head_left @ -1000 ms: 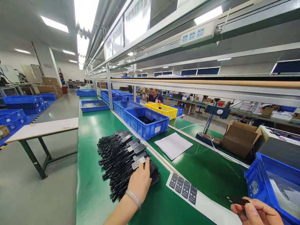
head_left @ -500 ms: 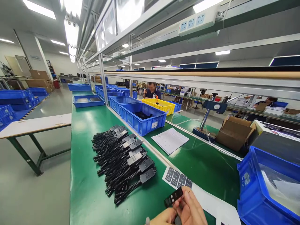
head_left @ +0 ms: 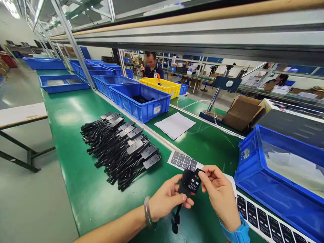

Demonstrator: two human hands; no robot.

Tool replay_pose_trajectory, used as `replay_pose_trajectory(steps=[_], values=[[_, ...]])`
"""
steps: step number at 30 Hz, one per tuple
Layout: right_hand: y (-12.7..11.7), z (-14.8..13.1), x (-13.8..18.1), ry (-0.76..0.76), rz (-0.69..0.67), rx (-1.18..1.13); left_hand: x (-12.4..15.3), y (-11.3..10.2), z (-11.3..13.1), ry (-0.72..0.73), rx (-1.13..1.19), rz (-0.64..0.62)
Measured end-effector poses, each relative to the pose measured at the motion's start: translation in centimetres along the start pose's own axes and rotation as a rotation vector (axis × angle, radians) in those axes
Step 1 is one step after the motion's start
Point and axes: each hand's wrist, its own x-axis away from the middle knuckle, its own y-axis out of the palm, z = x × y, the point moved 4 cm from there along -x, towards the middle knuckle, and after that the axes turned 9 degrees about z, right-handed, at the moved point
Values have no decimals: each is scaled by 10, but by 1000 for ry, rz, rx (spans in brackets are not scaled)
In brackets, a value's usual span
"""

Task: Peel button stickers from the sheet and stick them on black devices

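Observation:
My left hand (head_left: 167, 198) is closed around a black adapter (head_left: 187, 185) with a short cable hanging down from it. My right hand (head_left: 219, 194) pinches a small black label (head_left: 194, 182) against the adapter's face. Both hands are held just above the green bench (head_left: 76, 168). A white strip of black labels (head_left: 183, 160) lies on the bench right behind the hands, and it continues to the lower right. A pile of several black adapters with cables (head_left: 118, 145) lies to the left of my hands.
A blue bin (head_left: 278, 192) with clear plastic bags stands close on the right. Further back are a blue bin (head_left: 140, 99), a yellow bin (head_left: 162, 86), a paper sheet (head_left: 174, 125), a cardboard box (head_left: 243, 113) and a stand (head_left: 217, 98). Another person (head_left: 151, 65) works across the line.
My left hand left the pile holding one adapter. My right hand carried the label from the right to the adapter. The view has tilted down.

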Motion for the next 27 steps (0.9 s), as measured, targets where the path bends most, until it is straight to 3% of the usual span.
replay_pose_trajectory(steps=[6, 20, 27], values=[[14, 1, 9, 8, -8, 17, 6, 4, 10, -35, 41, -44], [12, 5, 13, 56, -4, 32, 10, 8, 9, -35, 89, -95], [10, 6, 12, -1, 27, 68, 10, 7, 6, -9, 63, -86]])
